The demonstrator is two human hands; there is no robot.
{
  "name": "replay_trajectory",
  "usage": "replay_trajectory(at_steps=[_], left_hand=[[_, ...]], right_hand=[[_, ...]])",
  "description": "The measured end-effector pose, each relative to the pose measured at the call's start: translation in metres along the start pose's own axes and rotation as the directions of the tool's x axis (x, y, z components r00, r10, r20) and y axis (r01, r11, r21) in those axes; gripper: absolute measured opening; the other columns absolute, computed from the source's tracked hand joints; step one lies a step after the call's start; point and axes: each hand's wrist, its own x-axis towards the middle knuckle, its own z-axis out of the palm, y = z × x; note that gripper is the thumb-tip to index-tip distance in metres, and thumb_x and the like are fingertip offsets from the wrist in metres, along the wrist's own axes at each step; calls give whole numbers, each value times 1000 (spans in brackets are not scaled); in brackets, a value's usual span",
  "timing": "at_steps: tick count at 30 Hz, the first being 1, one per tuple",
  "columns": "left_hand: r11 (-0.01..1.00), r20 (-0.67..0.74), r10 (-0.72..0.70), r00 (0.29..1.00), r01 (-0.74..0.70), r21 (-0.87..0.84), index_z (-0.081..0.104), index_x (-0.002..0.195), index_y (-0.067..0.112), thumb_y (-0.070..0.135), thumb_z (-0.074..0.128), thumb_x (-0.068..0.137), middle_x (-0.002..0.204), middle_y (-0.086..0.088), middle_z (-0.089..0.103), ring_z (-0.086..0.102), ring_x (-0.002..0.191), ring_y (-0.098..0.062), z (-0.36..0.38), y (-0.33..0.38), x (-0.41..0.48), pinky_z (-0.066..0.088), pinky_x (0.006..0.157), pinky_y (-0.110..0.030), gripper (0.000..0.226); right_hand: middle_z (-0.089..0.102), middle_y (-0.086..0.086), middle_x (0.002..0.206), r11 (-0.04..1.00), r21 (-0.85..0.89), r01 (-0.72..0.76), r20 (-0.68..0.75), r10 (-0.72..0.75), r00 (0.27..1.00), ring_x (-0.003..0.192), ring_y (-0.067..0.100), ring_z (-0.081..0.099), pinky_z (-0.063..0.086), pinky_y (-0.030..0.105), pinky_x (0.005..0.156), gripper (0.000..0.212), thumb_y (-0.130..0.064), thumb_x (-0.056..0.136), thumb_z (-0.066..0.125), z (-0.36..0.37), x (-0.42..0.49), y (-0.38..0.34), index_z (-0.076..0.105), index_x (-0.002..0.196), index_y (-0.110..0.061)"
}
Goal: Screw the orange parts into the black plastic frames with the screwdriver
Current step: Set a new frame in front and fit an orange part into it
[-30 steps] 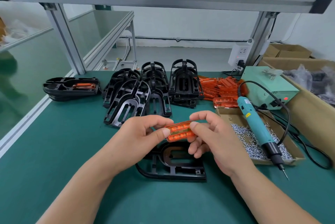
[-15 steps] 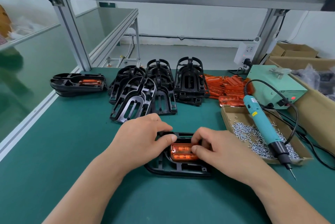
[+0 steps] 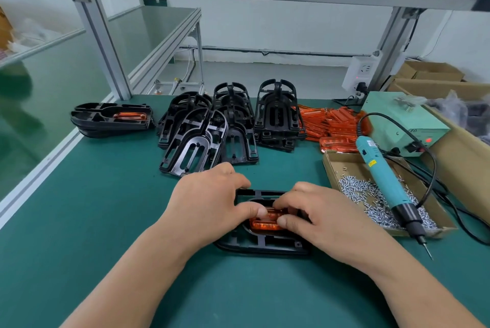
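Orange part [image 3: 265,224]: seated in the black frame [image 3: 261,246], flat on the green mat [image 3: 106,221], right between both hands.
Left hand [image 3: 209,203]: thumb pinning the part's left end, fingers curled over the frame's far edge.
Right hand [image 3: 326,219]: thumb and forefinger pinching the part's right end.
Writing: yellow sticker on the screwdriver [image 3: 384,181], too small to read; "ED" on the green power box [image 3: 403,120].
Around: screwdriver lies across a cardboard tray [image 3: 334,165] of screws [image 3: 355,189], just right of the right hand; loose black frames [image 3: 212,131] and orange pile [image 3: 331,123] beyond the hands; finished stack [image 3: 111,120] far left.
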Motion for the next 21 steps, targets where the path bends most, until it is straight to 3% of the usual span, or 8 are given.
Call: replay_trajectory(at_steps=[5,9,18,21], left_hand=[[999,3,-1,1000,1,41,64,129,43,93,26,80,118,18,58,66,92,-8,0,3,-1,55,79,-35,80],[1000,-1,3,1000,-3,3,68,122,43,75,33,96,110,15,59,65,91,-9,-2,2,0,55,77,-36,55],[1000,-9,4,1000,-4,-11,69,119,43,58,40,105,106,15,59,62,88,-7,-1,2,0,54,75,-33,35],[1000,-32,8,999,-8,2,70,117,43,58,41,105,104,14,59,62,86,-7,0,3,0,54,73,-33,34]], right_hand=[[47,-20,104,1000,-23,3,67,-2,998,95,0,51,46,31,78,42,-68,97,57,0,1,-1,59,133,-46],[49,-17,104,999,-43,20,98,-15,995,96,4,50,46,34,84,45,-63,97,63,-2,6,-3,62,135,-40],[53,-23,98,997,63,39,21,-41,999,95,5,54,45,25,78,51,-74,82,53,-9,-2,-3,67,116,-39],[53,-21,97,997,67,35,6,-35,999,94,5,54,47,28,79,52,-75,79,52,-13,-3,-5,67,113,-39]])
